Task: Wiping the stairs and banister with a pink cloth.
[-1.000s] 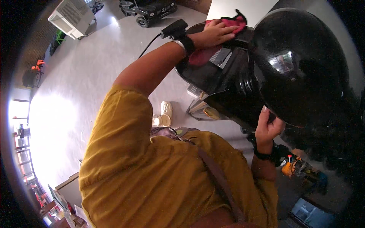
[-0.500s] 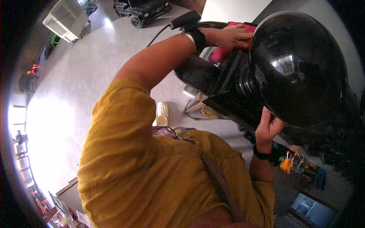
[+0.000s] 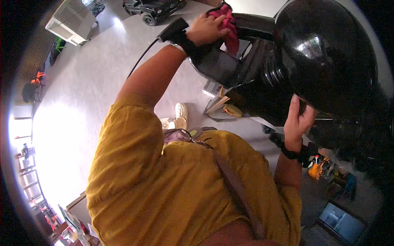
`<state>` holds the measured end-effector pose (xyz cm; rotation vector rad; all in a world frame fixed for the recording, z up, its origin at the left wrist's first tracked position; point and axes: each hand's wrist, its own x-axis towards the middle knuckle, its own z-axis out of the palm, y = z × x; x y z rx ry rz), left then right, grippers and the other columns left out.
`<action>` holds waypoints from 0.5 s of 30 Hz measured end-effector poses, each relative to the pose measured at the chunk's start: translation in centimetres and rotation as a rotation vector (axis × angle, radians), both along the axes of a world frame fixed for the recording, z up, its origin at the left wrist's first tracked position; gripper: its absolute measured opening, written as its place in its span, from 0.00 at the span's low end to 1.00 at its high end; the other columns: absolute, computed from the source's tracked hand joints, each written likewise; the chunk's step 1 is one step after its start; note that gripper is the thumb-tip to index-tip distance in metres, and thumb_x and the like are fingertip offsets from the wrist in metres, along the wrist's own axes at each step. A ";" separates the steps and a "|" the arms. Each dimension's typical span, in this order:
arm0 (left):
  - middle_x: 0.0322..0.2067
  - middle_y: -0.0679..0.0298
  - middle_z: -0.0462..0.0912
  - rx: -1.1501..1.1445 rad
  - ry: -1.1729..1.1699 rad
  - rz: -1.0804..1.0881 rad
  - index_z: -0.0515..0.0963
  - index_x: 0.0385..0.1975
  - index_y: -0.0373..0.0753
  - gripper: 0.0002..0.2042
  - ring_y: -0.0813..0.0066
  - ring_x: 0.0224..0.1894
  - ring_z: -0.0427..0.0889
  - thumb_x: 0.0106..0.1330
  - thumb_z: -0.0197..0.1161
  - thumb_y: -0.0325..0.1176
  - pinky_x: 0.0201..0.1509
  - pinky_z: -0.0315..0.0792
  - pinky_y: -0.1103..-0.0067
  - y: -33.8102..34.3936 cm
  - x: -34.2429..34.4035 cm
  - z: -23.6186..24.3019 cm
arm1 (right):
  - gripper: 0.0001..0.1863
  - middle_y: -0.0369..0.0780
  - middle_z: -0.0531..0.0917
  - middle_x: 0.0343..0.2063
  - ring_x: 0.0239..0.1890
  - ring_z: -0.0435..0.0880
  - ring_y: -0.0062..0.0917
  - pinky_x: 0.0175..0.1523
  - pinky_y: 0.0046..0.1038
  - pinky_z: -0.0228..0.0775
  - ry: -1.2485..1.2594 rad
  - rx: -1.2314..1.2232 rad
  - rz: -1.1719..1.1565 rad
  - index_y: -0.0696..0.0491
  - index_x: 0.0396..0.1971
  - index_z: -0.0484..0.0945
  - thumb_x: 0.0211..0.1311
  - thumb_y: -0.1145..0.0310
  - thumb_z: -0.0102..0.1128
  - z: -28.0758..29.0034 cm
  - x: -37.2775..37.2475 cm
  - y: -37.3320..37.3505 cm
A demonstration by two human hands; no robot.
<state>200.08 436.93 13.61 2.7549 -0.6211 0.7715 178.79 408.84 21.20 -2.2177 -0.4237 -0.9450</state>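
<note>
A big glossy black piece with a rounded dome (image 3: 328, 61), ribbed folds and an arm-like frame (image 3: 256, 28) fills the upper right; it looks like a chair, though I cannot tell for sure. At the frame's far left corner my left hand (image 3: 208, 30) presses a crumpled red cloth (image 3: 231, 28), fingers curled over it. Part of the cloth hangs into the frame's opening. Below the dome, my right hand (image 3: 298, 121) grips its lower edge, with some fingers hidden behind it. Both wrists wear black bands.
A black toy car (image 3: 158, 10) and a white boxy unit on wheels (image 3: 72, 22) stand on the pale floor. Under the black piece is a rack (image 3: 223, 108) with a yellowish item. An orange object (image 3: 315, 170) lies at lower right, above a framed glass pane (image 3: 341, 221).
My left hand has slid the red cloth left along the frame, away from the dome, to the corner. My right hand keeps its place at the dome's edge; the view has shifted slightly.
</note>
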 end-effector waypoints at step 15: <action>0.45 0.56 0.68 -0.291 0.056 0.067 0.68 0.46 0.44 0.24 0.53 0.51 0.62 0.45 0.63 0.33 0.54 0.59 0.64 -0.1 -15.7 -0.2 | 0.05 0.37 0.77 0.34 0.38 0.74 0.20 0.44 0.22 0.64 0.003 0.045 -0.028 0.56 0.34 0.74 0.56 0.75 0.53 -0.2 0.3 -0.2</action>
